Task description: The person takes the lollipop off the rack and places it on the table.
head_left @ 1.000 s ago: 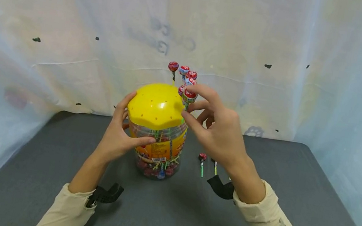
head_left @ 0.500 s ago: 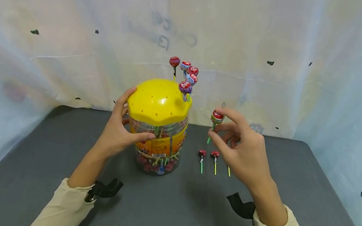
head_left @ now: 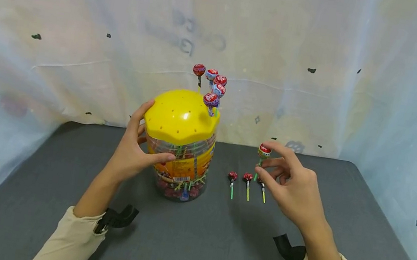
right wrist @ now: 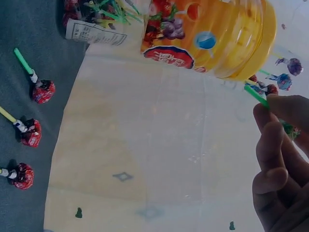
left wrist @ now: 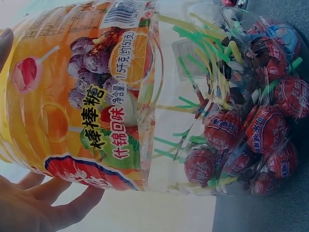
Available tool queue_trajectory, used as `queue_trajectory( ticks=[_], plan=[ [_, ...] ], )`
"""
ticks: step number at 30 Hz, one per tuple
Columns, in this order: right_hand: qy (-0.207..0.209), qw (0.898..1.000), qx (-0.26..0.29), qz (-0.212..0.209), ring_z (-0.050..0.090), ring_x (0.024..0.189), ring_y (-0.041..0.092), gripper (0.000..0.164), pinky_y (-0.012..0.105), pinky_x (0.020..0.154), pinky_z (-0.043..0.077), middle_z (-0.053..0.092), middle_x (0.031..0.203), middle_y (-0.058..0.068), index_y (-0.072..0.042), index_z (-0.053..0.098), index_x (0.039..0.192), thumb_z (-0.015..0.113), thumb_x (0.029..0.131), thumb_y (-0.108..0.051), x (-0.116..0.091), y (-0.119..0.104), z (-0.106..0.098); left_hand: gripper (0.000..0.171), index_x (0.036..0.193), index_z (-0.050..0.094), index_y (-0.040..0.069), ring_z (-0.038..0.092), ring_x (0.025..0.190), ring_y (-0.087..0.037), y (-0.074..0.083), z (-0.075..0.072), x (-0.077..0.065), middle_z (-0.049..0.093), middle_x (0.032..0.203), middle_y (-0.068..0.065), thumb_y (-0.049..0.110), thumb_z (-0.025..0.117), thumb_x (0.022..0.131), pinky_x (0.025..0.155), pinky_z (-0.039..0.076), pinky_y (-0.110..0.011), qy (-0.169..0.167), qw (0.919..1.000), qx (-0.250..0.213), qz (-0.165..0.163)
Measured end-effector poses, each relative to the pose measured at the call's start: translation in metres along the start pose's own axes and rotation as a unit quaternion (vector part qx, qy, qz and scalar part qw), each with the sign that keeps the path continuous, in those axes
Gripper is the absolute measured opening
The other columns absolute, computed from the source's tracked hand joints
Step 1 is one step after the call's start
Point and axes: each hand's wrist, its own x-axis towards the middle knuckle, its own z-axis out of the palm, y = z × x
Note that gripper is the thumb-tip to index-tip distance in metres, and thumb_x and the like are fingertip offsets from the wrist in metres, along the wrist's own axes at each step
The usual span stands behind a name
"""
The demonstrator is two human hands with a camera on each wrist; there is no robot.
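A clear plastic candy jar (head_left: pixel 182 169) with an orange label and a scalloped yellow lid (head_left: pixel 179 119) stands on the table. Lollipops show through its wall in the left wrist view. My left hand (head_left: pixel 128 154) holds the jar's left side, thumb across the front, fingers reaching behind. Several lollipops (head_left: pixel 210 100) stand upright along the lid's right and back edge, their sticks in its small holes. To the right of the jar, my right hand (head_left: pixel 296 192) pinches a red-and-green lollipop (head_left: pixel 264 151) upright by its green stick (right wrist: pixel 256 95), above the table.
Three red-wrapped lollipops lie in a row on the dark grey table (head_left: pixel 190 253), right of the jar: a green-stick lollipop (head_left: pixel 232 176), a yellow-stick lollipop (head_left: pixel 247 177) and another yellow-stick lollipop (head_left: pixel 262 194) partly behind the right hand. A pale plastic sheet (head_left: pixel 269 45) hangs behind.
My right hand has drawn the lollipop away from the lid's right edge, rightward and down, over the row on the table. My left hand keeps its hold on the jar.
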Motion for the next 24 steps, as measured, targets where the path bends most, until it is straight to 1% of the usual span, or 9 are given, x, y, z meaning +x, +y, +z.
queue_trajectory(
  ticks=[5,13,19,24],
  plan=[
    [-0.016,1.000,-0.013,0.011,0.061,0.062,0.001,0.062,0.014,0.054,0.042,0.077,0.086,-0.003,-0.023,0.057,0.135,0.081,0.081,-0.006,0.000,0.007,0.001,0.114,0.158,0.011,0.038,0.054,0.118,-0.011,-0.001,0.000,-0.001,0.026,0.159,0.004,0.004,0.084,0.077,0.101,0.041,-0.054,-0.001,1.0000,0.000,0.002],
    [-0.035,0.998,-0.025,0.036,0.060,0.063,0.002,0.059,0.015,0.054,0.043,0.076,0.087,-0.003,-0.023,0.058,0.136,0.080,0.083,-0.009,-0.001,0.021,0.000,0.114,0.159,0.010,0.037,0.053,0.119,-0.010,0.000,0.000,-0.002,0.023,0.160,0.005,0.003,0.083,0.078,0.101,0.041,-0.052,-0.004,1.0000,-0.008,0.004],
    [-0.061,0.996,-0.036,0.045,0.062,0.066,0.005,0.059,0.020,0.057,0.047,0.076,0.089,-0.002,-0.024,0.055,0.138,0.078,0.086,-0.012,0.000,0.031,0.000,0.115,0.159,0.010,0.038,0.054,0.116,-0.010,0.000,-0.001,-0.003,0.025,0.159,0.005,0.002,0.083,0.078,0.100,0.042,-0.052,0.001,1.0000,0.002,0.003],
    [-0.075,0.994,-0.054,0.051,0.061,0.066,0.006,0.059,0.022,0.058,0.048,0.075,0.090,-0.002,-0.023,0.054,0.139,0.078,0.086,-0.013,-0.001,0.038,-0.003,0.114,0.159,0.009,0.039,0.053,0.119,-0.012,0.000,0.000,-0.002,0.022,0.160,0.007,0.003,0.083,0.079,0.100,0.042,-0.052,-0.004,1.0000,0.003,0.008]
  ],
)
